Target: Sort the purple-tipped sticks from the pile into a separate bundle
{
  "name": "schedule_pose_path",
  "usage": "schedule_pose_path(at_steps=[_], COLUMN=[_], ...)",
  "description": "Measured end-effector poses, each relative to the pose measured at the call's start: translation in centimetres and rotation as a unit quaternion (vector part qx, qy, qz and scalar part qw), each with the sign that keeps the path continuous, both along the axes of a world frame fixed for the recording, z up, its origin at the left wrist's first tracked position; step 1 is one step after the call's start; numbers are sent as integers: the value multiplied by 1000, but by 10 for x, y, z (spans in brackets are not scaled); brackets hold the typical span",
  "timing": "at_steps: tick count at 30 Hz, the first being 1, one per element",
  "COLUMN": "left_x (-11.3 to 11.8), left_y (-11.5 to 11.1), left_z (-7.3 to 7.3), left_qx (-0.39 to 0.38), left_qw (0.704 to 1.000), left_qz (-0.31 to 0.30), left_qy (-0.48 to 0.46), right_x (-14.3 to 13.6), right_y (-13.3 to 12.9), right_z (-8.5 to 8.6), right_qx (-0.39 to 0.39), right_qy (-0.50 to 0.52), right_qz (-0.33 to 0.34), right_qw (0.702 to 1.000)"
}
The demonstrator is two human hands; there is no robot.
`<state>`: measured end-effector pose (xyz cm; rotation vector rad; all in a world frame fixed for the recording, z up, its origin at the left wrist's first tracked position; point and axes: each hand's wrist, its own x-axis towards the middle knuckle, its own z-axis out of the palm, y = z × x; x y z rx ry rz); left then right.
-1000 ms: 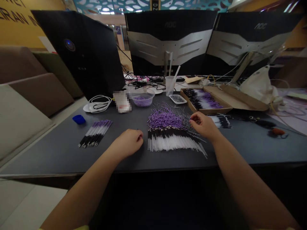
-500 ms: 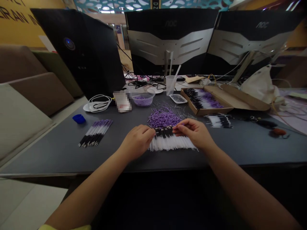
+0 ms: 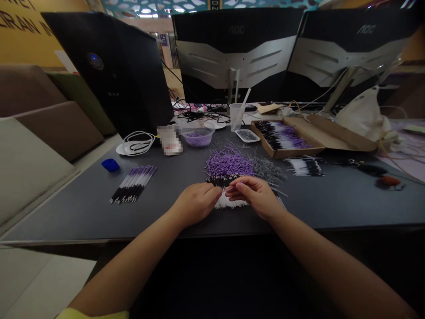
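Observation:
My left hand [image 3: 198, 203] is pinched closed over the left part of a row of black-and-white sticks [image 3: 229, 203]; what its fingertips hold is too small to name. Close beside it, my right hand [image 3: 257, 195] has thumb and fingers pressed together, with a small purple piece [image 3: 241, 182] between them. Right behind the hands lies a heap of purple pieces [image 3: 227, 160], and a heap of thin grey pieces [image 3: 269, 170] spreads to its right. The right hand covers part of the row.
Finished-looking purple, white and black sticks [image 3: 134, 184] lie at the left near a blue cup [image 3: 110, 165]. Farther back stand a clear bowl [image 3: 198, 138], a plastic cup [image 3: 236, 116], a small tray [image 3: 247, 136] and a cardboard box [image 3: 279, 153] of sticks. Monitors [image 3: 237, 53] rise behind.
My right hand has moved left and nearer to me, uncovering the grey heap. My left hand has moved slightly right and nearer to me. The hands are closer together.

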<state>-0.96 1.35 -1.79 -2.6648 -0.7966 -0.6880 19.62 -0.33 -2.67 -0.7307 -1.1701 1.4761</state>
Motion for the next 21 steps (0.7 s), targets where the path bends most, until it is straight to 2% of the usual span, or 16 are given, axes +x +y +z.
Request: schedule_pose_path(at_steps=[7,14,21], left_x=[-1,1,1], left_y=[0,-2,-5], left_z=[-3,2,3], left_qx=[0,4,21], left_qw=[1000,1000,999], left_qz=[-2,-14,-28], left_qy=[0,1,14], right_x=[0,0,-1], right_y=[-1,-2,-7], right_z=[-1,0,4], right_qx=[18,38,82], right_qy=[2,-21,-82], right_qz=[5,0,-10], right_qw=[1000,999,993])
